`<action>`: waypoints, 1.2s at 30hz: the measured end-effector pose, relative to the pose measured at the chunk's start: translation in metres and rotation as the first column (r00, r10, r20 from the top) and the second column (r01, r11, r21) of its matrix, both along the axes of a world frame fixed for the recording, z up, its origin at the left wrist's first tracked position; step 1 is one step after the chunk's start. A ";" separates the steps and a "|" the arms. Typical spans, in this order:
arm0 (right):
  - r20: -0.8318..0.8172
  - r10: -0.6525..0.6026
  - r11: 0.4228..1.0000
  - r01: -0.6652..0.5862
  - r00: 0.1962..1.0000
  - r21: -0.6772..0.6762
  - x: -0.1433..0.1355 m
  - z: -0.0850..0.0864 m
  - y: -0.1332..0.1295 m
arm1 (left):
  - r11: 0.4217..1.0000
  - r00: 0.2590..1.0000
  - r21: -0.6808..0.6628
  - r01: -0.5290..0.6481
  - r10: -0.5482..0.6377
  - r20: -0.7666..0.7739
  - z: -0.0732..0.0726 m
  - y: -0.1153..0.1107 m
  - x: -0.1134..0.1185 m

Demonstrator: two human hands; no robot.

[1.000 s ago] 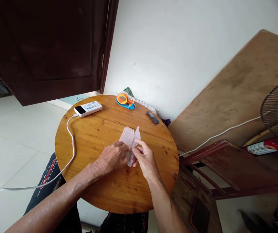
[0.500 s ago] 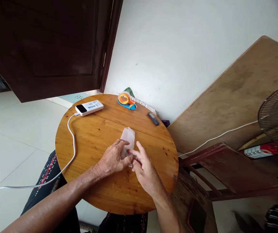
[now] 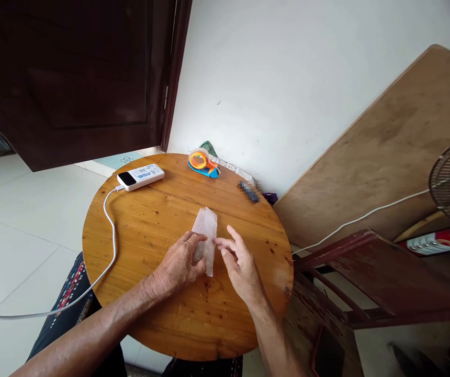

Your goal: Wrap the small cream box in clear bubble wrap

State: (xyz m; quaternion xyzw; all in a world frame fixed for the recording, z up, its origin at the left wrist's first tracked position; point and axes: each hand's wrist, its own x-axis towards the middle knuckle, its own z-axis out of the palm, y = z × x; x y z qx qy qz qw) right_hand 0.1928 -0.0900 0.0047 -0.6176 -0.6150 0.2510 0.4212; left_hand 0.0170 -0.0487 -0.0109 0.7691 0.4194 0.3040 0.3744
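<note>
Head view, with the tape dispenser [image 3: 213, 172] as our reference mark. We note the bubble-wrap piece [image 3: 208, 225] on the round wooden table [image 3: 158, 228], nearer us than the dispenser and well apart from it. Our left hand [image 3: 180, 263] lies over the wrap's left edge, thumb and forefinger parted; its other fingertips are hidden. Our right hand [image 3: 245, 269] is at the opposite edge, fingers spread, one fingertip at or just beside the film; contact we cannot confirm. Left of the dispenser sits a white power bank [image 3: 141, 177], cable [image 3: 112, 230] plugged in. Risks, as we judge: the light film could slide or crease under uneven pulling; a leftward arm swing could snag the cable and drag the power bank.
</note>
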 end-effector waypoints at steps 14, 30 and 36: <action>0.217 -0.005 0.993 -0.020 0.976 0.113 -0.012 -0.013 0.009 | 0.962 0.980 0.232 0.145 -0.107 -0.169 0.007 -0.002 -0.004; -0.296 -0.055 0.957 -0.033 0.953 -0.287 0.007 -0.011 0.082 | 0.949 0.980 0.266 0.168 -0.132 -0.151 0.009 -0.001 -0.003; -0.284 -0.117 0.993 0.105 0.952 -0.058 -0.006 -0.013 0.092 | 0.952 0.986 0.285 0.110 -0.068 -0.153 0.003 0.005 0.000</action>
